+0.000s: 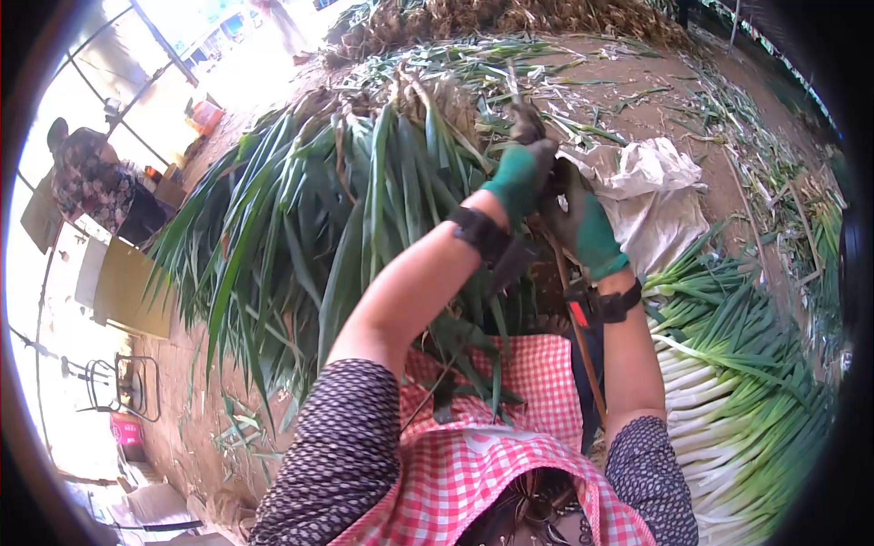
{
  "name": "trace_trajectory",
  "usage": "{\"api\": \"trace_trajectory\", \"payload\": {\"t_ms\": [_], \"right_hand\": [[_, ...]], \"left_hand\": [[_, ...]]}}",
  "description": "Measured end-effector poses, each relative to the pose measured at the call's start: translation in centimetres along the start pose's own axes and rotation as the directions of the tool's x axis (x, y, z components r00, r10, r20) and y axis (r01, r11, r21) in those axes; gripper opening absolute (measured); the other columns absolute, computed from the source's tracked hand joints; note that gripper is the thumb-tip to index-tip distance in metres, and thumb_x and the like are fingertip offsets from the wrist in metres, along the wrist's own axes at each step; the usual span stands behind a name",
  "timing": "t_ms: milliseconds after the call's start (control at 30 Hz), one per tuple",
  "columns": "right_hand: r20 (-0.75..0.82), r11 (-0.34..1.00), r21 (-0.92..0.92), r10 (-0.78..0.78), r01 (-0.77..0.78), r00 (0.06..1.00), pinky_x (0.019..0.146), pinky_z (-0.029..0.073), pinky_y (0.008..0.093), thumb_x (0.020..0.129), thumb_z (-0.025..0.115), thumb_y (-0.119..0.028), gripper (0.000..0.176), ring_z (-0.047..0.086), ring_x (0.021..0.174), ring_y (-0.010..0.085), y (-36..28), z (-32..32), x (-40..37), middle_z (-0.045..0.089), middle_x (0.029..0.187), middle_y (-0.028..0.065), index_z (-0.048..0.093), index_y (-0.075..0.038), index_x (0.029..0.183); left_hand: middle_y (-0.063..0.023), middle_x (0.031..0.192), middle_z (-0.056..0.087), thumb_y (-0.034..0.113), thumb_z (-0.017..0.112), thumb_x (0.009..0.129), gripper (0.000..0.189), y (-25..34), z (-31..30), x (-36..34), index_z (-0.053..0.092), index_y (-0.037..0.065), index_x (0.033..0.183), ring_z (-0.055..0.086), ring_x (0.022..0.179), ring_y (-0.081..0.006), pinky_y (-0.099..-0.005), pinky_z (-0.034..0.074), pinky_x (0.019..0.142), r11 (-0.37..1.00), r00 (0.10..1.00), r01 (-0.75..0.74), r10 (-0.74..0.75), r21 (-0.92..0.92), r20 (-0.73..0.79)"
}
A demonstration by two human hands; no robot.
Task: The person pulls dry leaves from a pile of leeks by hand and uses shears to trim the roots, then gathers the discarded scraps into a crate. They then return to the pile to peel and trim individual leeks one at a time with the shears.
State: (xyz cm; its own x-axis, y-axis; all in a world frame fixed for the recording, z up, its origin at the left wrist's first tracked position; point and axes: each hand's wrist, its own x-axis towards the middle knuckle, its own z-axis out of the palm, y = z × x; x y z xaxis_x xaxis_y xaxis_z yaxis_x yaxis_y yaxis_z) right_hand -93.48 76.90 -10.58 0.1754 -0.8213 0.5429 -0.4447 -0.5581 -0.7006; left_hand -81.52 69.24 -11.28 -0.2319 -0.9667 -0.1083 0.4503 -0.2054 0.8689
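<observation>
My left hand, in a green and dark glove, is raised at the upper middle, right beside the large heap of long green leek leaves. Close against it is my right hand, gloved the same way. Both hands are closed around something dark between them, which I cannot make out. A dark, root-like end sticks up just above the fingers. Below my right hand a thin brown stick runs down past the red checked apron.
Cleaned leeks lie in a row at the right. A white cloth is crumpled beyond my right hand. Dry stalks are piled at the back. Leaf scraps litter the ground. Another person is at the far left, near a pink container.
</observation>
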Motion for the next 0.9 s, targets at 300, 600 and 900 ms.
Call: {"api": "trace_trajectory", "payload": {"t_ms": [300,600,900], "right_hand": [[0.065,0.831,0.064,0.549,-0.552,0.833,0.078,0.052,0.0328,0.086,0.071,-0.027,0.040,0.062,0.082,0.0178,18.7,8.2,3.7,0.064,0.089,0.0078,0.056,0.000,0.112],[0.319,0.559,0.453,0.626,-0.695,0.711,0.052,0.041,0.0236,0.089,0.064,-0.029,0.028,0.051,0.059,0.0072,18.9,5.5,7.9,0.054,0.077,-0.0026,0.062,-0.006,0.105],[0.344,0.563,0.518,0.552,-0.644,0.759,0.073,0.051,0.0287,0.098,0.052,-0.020,0.030,0.065,0.079,0.0160,21.0,5.2,7.2,0.069,0.101,0.0077,0.067,-0.003,0.118]], "left_hand": [[-0.0139,0.092,0.071,0.052,0.058,0.091,0.056,-0.8,-5.4,14.3,0.070,-0.001,0.103,0.068,0.080,-0.0221,-0.0354,0.054,0.075,0.372,0.867,-0.121,-0.411,0.920,0.280],[-0.0184,0.136,0.046,0.050,0.077,0.070,0.110,1.3,-22.9,23.1,0.023,-0.004,0.149,0.042,0.131,-0.0349,-0.0463,0.038,0.105,-0.470,0.746,0.627,0.594,0.621,-0.302],[-0.0285,0.122,0.055,0.028,0.079,0.070,0.082,8.4,-13.9,13.0,0.040,-0.009,0.132,0.059,0.114,-0.0360,-0.0403,0.050,0.094,0.127,0.838,0.384,0.368,0.915,-0.403]]}}
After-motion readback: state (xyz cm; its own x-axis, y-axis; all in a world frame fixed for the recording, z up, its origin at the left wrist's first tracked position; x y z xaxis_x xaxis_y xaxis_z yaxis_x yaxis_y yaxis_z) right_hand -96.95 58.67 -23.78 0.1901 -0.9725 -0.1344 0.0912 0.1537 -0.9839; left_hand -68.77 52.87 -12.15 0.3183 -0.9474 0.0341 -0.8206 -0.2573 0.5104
